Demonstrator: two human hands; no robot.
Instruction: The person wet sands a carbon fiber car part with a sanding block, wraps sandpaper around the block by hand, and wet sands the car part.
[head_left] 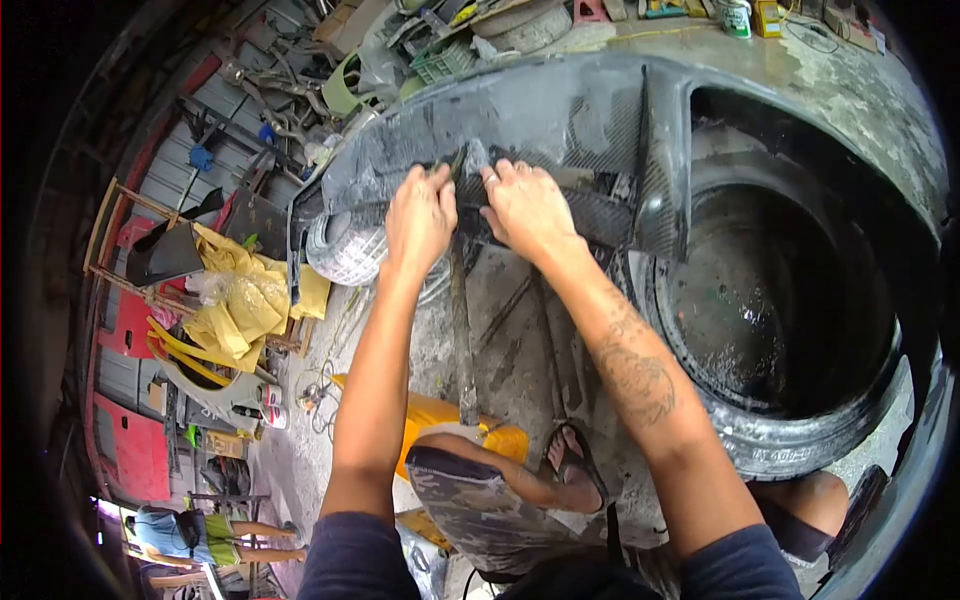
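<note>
A large grey-black car bumper [520, 110] with bare carbon-fibre weave in places lies across the view in front of me. My left hand [422, 215] is at its lower slatted section, fingers curled against the surface. A thin dark piece shows by those fingertips, too small to name. Just to the right, my right hand [530, 205], wearing a ring, bends its fingers over the same section. What either hand grips is hidden under the fingers. Between the hands, a pale grey dusty smear marks the bumper.
Under the bumper's right end lies a tyre [770, 450]. Another pale tyre [350, 250] is at left. A yellow object [510, 440] sits below my leg. Yellow sheeting [235, 310] and red panels [135, 450] line the left side. A person [180, 535] stands at lower left.
</note>
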